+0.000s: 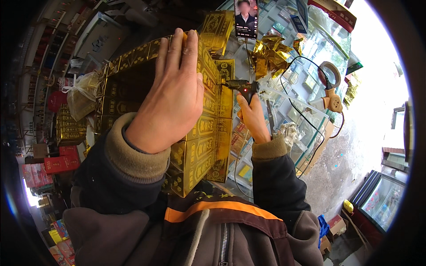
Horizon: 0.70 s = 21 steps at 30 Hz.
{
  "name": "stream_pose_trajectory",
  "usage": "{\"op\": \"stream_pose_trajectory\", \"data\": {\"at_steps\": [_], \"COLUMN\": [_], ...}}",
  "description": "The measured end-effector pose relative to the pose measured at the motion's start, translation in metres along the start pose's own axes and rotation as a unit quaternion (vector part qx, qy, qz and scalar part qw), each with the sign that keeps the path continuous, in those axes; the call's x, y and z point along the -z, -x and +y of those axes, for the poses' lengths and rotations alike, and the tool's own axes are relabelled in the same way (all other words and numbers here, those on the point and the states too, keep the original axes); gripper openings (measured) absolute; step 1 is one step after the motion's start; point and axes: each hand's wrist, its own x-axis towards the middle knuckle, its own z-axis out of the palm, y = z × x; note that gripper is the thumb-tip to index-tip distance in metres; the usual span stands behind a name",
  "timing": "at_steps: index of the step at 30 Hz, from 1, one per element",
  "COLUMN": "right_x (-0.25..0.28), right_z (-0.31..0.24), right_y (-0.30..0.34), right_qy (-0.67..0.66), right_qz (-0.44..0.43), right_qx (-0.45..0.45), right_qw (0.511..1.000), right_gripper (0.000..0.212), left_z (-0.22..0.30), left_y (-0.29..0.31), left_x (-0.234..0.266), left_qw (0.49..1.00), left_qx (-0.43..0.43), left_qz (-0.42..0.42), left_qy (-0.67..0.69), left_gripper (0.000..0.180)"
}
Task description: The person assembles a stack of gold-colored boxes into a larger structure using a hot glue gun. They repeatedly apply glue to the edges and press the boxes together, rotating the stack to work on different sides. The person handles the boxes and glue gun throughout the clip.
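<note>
Head view: right hand [254, 116] is wrapped round a black glue gun [245, 86], little red light on, nozzle pointing left at a gold panel [223, 133]. Left hand [171, 97] isn't clamped on anything, fingers straight, laid flat over the big gold box structure [199, 133] left of that grip. Crumpled gold foil [270, 55]'s just beyond the grip, phone [246, 20] further up, tape roll [329, 74] off right.
</note>
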Motion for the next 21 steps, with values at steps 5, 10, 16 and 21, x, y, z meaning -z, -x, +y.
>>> {"op": "stream_pose_trajectory", "data": {"at_steps": [5,10,16,21], "right_x": [0.004,0.005,0.006,0.009], "right_z": [-0.006,-0.004,0.0,0.003], "right_y": [0.006,0.006,0.002,0.0], "right_qy": [0.007,0.007,0.039,0.069], "right_qz": [-0.009,-0.007,-0.001,0.002], "right_qx": [-0.022,-0.005,0.012,-0.009], "right_qw": [1.0,1.0,0.999,0.998], "right_gripper": [0.028,0.028,0.028,0.026], "left_z": [-0.001,-0.001,-0.005,-0.004], "left_y": [-0.004,-0.01,-0.025,-0.038], "left_x": [0.002,0.002,0.007,0.012], "left_qw": [0.999,0.999,0.996,0.991], "left_qx": [0.013,0.014,-0.003,0.014], "left_qz": [-0.025,-0.047,-0.086,-0.131], "left_qy": [0.017,0.007,-0.003,-0.033], "left_gripper": [0.063,0.063,0.063,0.065]}}
